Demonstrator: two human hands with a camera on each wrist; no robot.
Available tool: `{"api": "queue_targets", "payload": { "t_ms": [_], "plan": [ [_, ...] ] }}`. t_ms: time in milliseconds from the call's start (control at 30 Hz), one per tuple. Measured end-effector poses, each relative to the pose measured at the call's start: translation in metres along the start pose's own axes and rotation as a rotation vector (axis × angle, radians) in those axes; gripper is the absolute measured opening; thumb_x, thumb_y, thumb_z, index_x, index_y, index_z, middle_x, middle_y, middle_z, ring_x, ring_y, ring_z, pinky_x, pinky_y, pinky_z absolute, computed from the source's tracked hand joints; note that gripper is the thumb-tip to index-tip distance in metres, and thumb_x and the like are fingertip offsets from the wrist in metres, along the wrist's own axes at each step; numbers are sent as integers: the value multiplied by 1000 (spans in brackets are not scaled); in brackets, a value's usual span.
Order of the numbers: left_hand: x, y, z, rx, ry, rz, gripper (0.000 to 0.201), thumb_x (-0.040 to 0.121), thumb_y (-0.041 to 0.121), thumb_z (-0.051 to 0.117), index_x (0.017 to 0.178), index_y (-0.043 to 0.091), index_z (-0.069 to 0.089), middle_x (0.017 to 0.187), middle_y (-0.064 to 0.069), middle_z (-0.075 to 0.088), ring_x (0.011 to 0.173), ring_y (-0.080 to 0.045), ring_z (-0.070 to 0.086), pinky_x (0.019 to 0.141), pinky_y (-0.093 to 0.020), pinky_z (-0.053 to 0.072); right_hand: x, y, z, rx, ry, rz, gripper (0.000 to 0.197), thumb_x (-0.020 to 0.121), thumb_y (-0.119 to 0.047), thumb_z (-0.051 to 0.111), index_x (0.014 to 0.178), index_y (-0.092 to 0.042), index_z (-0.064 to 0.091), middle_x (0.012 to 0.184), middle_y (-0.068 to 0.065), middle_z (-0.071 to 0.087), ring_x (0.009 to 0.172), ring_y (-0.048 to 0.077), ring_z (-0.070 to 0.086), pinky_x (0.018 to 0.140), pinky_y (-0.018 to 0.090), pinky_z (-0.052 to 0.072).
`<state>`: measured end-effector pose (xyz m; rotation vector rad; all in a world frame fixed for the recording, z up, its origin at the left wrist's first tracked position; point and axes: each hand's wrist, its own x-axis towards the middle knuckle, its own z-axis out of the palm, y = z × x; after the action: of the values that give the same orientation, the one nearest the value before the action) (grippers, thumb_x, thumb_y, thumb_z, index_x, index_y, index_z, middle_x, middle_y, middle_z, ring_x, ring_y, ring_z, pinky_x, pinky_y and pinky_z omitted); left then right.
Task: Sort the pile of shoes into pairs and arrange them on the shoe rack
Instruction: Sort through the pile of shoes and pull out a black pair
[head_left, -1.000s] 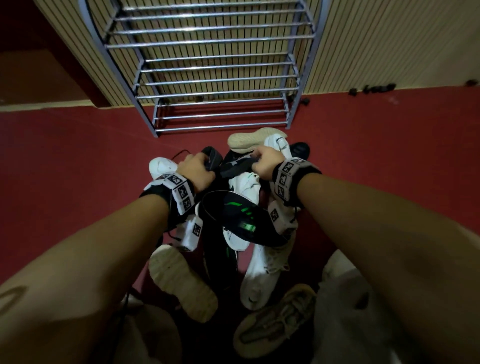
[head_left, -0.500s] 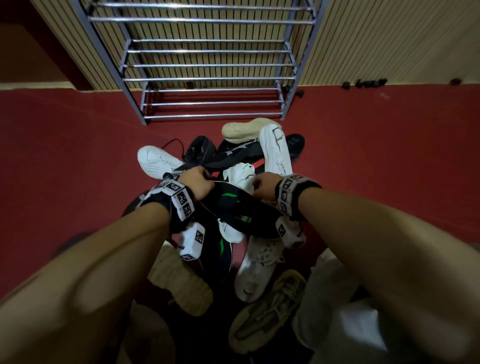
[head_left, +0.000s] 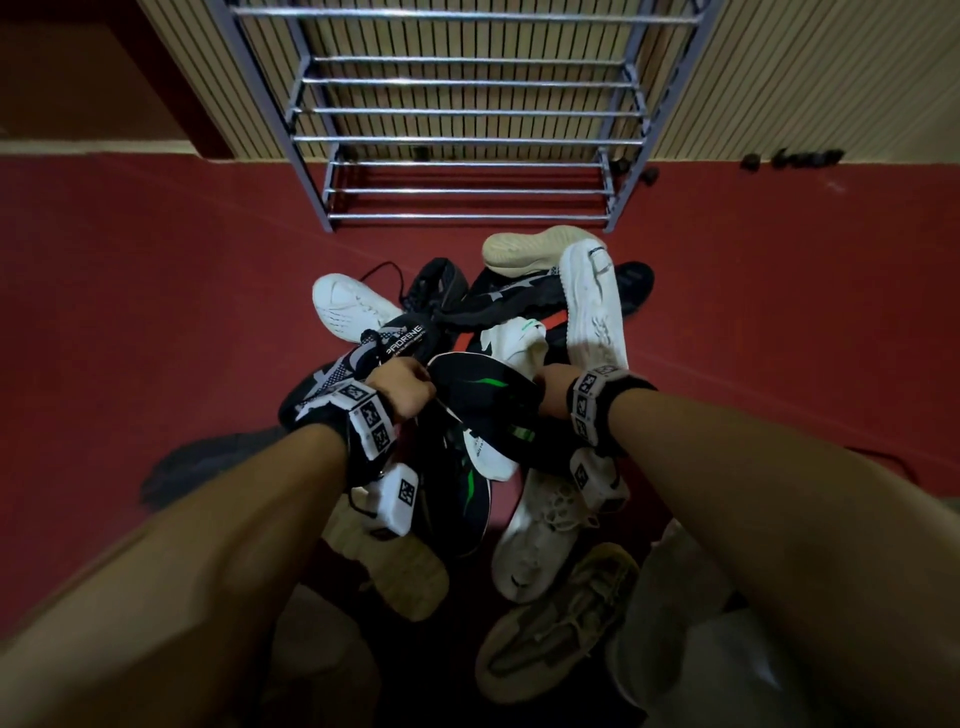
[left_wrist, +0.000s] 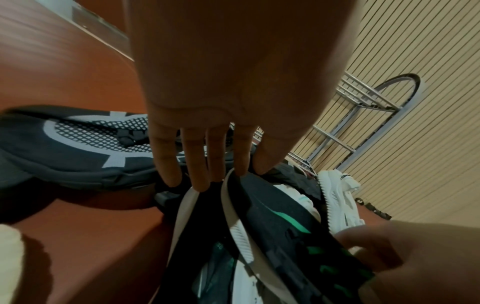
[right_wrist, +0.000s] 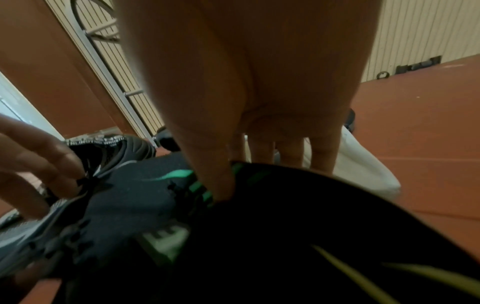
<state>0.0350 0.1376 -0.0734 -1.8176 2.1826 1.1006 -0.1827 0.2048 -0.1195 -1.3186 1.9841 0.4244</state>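
A black shoe with green stripes (head_left: 483, 395) is held above the pile, one hand at each end. My left hand (head_left: 410, 387) pinches its rim between thumb and fingers (left_wrist: 197, 164). My right hand (head_left: 553, 389) grips the other end, thumb on top and fingers behind, as the right wrist view shows on the same shoe (right_wrist: 285, 205). A matching black and green shoe (head_left: 467, 499) lies just below. The metal shoe rack (head_left: 467, 140) stands bare against the slatted wall beyond the pile.
On the red floor lie a black and grey mesh shoe (head_left: 395, 338), a white sneaker (head_left: 348, 306), an upturned white shoe (head_left: 592, 306), a beige shoe (head_left: 524, 249), another white shoe (head_left: 540, 540) and a grey knit shoe (head_left: 550, 623). Small dark items (head_left: 805, 158) line the wall.
Both hands left the dark shoe at the far side of the pile, drew back toward me and took hold of the black and green shoe.
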Motion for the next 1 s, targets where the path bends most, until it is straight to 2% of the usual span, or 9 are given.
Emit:
{"api": "queue_targets", "payload": {
  "t_ms": [100, 200, 267, 500, 600, 667, 767, 867, 1000],
  "plan": [
    [-3, 1, 1, 20, -12, 3, 28, 88, 13, 61, 115, 12, 69, 116, -11, 68, 107, -28, 63, 86, -29, 47, 1, 1, 1, 3, 3, 7, 45, 91, -28, 55, 131, -8, 53, 108, 12, 65, 97, 32, 63, 90, 44, 52],
    [-6, 0, 1, 31, -41, 14, 27, 86, 15, 62, 112, 15, 70, 115, -8, 69, 105, -26, 64, 85, -28, 48, -16, -3, -9, -55, -21, -12, 23, 88, -23, 59, 104, -9, 66, 107, 14, 68, 92, 31, 64, 88, 44, 54],
    [-7, -1, 1, 19, -66, 20, 27, 86, 17, 62, 111, 17, 69, 114, -7, 68, 103, -24, 64, 84, -27, 49, -18, -1, -10, -11, -33, -6, 19, 84, -23, 62, 97, -10, 66, 102, 14, 69, 86, 30, 65, 86, 42, 55],
    [-5, -2, 0, -68, -78, 41, 12, 83, 16, 62, 92, 23, 64, 101, -6, 70, 94, -23, 65, 82, -28, 52, -27, 8, -25, 53, -8, -6, 35, 91, -21, 62, 120, -3, 62, 124, 16, 61, 113, 33, 58, 97, 40, 48],
    [-3, -4, -4, -134, -25, 29, 11, 82, 12, 59, 86, 21, 64, 91, -9, 70, 82, -27, 66, 73, -29, 53, -24, 24, -33, 302, 60, 76, 47, 80, -18, 73, 124, -9, 61, 127, 13, 61, 119, 30, 57, 96, 34, 47],
    [2, -8, -14, -193, 63, 11, 13, 82, 15, 54, 85, 16, 67, 87, -13, 72, 80, -32, 69, 75, -37, 58, -22, 30, -37, 443, 86, 120, 49, 79, -17, 73, 126, -8, 60, 129, 13, 60, 119, 30, 57, 90, 32, 48],
    [13, -19, -34, -305, 171, -58, 19, 83, 23, 55, 84, 11, 70, 82, -13, 72, 79, -33, 69, 75, -42, 59, -17, 25, -44, 451, 34, 133, 41, 88, -22, 67, 124, -3, 60, 123, 15, 62, 99, 27, 60, 73, 29, 46],
    [27, -34, -51, -397, 231, -114, 14, 79, 22, 61, 75, 11, 68, 80, -12, 72, 80, -34, 69, 77, -46, 59, -15, 17, -50, 295, -43, 108, 41, 94, -34, 59, 117, -1, 63, 110, 15, 66, 83, 23, 55, 70, 29, 40],
    [31, -50, -63, -485, 271, -176, 12, 81, 19, 58, 74, 12, 66, 83, -15, 72, 83, -37, 70, 79, -49, 59, -4, 16, -53, 385, -77, 78, 39, 95, -28, 58, 119, 3, 60, 101, 20, 65, 79, 27, 56, 68, 32, 43]
  ]
}}
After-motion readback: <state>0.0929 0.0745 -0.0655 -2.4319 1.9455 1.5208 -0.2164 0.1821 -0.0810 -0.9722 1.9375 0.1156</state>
